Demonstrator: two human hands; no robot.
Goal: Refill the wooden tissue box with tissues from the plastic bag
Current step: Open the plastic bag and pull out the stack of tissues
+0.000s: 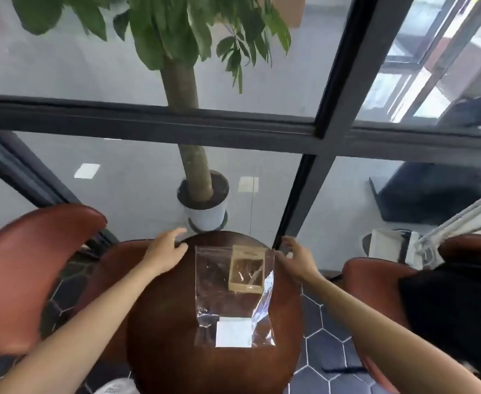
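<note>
A clear plastic bag (219,282) lies flat on the round dark wooden table (165,322). Inside it, near the far right corner, is a small wooden tissue box (246,270) with an open window. A white pack of tissues (233,332) sits at the bag's near end. My left hand (167,250) rests at the table's far left edge, fingers spread, holding nothing. My right hand (297,258) hovers at the bag's far right corner, fingers apart; whether it touches the bag is unclear.
Red-brown chairs (31,268) stand left and right (375,285) of the table. A potted tree in a white pot (205,214) stands just beyond the table, in front of a black-framed glass wall (233,129). White cords (461,214) hang at the right.
</note>
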